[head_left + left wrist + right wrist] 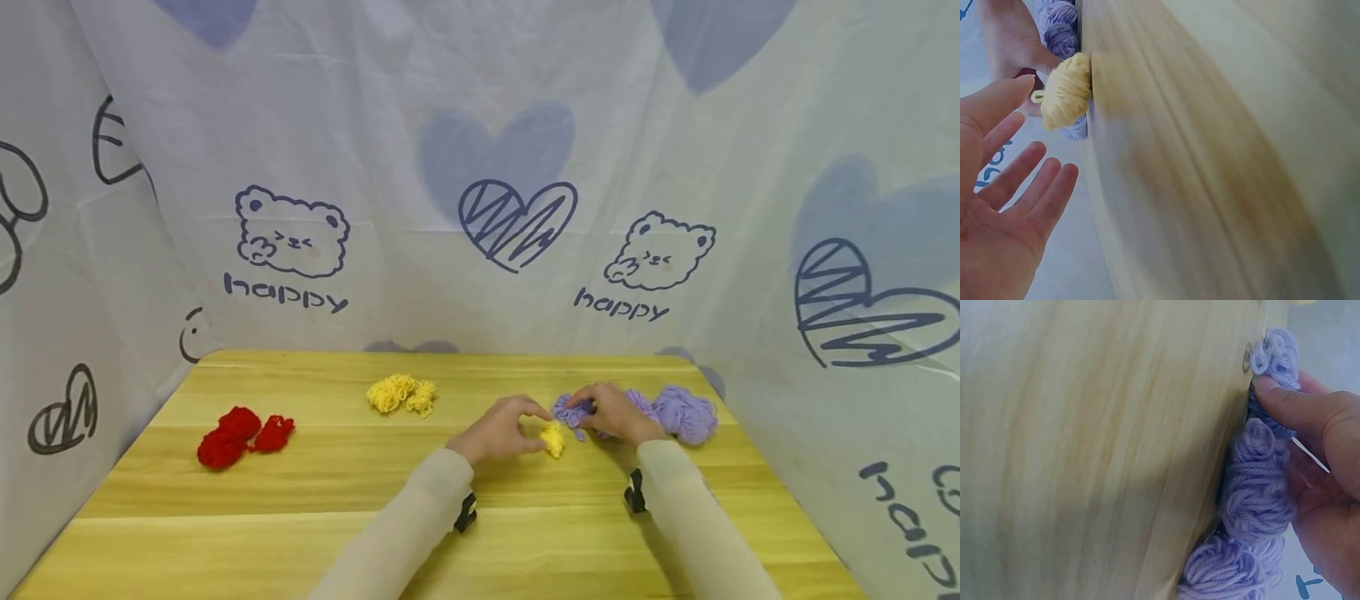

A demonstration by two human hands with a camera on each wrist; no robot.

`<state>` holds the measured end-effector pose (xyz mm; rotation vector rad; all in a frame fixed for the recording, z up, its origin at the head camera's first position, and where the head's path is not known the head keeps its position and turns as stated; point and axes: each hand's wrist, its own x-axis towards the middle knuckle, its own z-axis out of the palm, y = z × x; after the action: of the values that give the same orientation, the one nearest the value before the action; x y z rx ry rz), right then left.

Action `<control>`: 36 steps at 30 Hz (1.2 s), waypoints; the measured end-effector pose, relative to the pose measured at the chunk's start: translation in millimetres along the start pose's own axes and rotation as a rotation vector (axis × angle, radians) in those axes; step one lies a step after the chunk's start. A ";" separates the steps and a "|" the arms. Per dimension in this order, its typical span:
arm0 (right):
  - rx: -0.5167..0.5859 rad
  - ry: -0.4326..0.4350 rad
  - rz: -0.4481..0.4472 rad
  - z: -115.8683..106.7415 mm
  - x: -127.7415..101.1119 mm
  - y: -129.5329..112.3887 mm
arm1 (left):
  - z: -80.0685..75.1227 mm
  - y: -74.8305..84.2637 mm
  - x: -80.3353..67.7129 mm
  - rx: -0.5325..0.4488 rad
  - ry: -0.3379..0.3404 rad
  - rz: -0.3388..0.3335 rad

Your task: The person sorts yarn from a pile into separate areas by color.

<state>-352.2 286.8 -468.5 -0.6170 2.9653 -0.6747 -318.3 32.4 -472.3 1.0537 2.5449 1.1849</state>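
Observation:
My right hand [611,414] pinches a small lilac yarn bundle [1275,359] between thumb and fingers, low over the tabletop. Behind it, a fuller lilac yarn ball [1257,494] lies in line, and a large one [686,414] is farther right. Fingers spread, my left hand [501,433] is beside a small yellow yarn ball [553,439] on the table. In the left wrist view, this yellow ball has a short loop sticking out toward my thumb, and the left palm holds nothing.
On the wooden table [315,550], two yellow yarn bundles [392,393] lie toward the back. Several red yarn balls [222,447] are grouped at the left. A printed white cloth [405,275] hangs behind the table and at both sides.

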 end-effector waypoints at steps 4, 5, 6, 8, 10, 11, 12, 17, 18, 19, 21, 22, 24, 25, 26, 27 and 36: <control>0.006 -0.008 -0.008 -0.7 1.0 0.6 | 1.6 3.2 2.3 0.033 -0.048 -0.010; 0.008 -0.010 -0.008 -0.9 1.0 0.8 | 1.9 4.0 2.6 0.042 -0.063 -0.015; 0.008 -0.011 -0.010 -1.2 0.8 0.8 | 2.3 4.6 2.8 0.055 -0.076 -0.017; 0.009 -0.010 -0.012 -2.2 0.8 0.6 | 2.4 5.8 3.4 0.071 -0.089 -0.021; 0.006 -0.007 -0.020 -3.0 0.9 0.6 | 2.6 6.7 3.9 0.069 -0.092 -0.030; 0.005 -0.005 -0.024 -3.2 0.9 0.8 | 2.5 7.2 4.0 0.067 -0.091 -0.036; 0.002 -0.003 -0.027 -3.3 1.0 0.8 | 2.6 7.5 4.1 0.064 -0.091 -0.041; -0.001 0.006 -0.034 -2.8 0.8 0.7 | 3.6 8.4 5.2 0.063 -0.085 -0.052; -0.003 0.007 -0.038 -2.8 0.7 0.5 | 3.9 8.5 5.5 0.066 -0.083 -0.051; -0.002 0.008 -0.042 -2.9 0.5 0.1 | 4.3 8.6 5.9 0.067 -0.080 -0.047; -0.001 0.008 -0.045 -2.8 0.4 0.2 | 5.0 8.9 6.3 0.070 -0.077 -0.042; -0.003 0.008 -0.051 -2.9 0.3 0.2 | 5.2 9.2 6.4 0.070 -0.075 -0.038; -0.004 0.010 -0.057 -2.4 0.3 0.4 | 5.6 9.9 6.5 0.064 -0.075 -0.035; -0.003 0.010 -0.059 -2.2 0.3 0.5 | 5.9 10.1 6.5 0.061 -0.076 -0.034; -0.004 0.011 -0.060 -2.0 0.3 0.8 | 6.2 10.3 6.4 0.057 -0.077 -0.036; -0.001 0.010 -0.056 -1.8 0.4 1.0 | 6.4 10.6 6.2 0.052 -0.077 -0.037; 0.009 0.005 -0.015 -1.2 0.5 2.3 | 8.5 8.0 5.4 0.041 -0.065 -0.043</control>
<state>-353.6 289.0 -468.4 -0.6388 2.9631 -0.6913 -314.7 44.7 -471.5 1.0234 2.5389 1.0738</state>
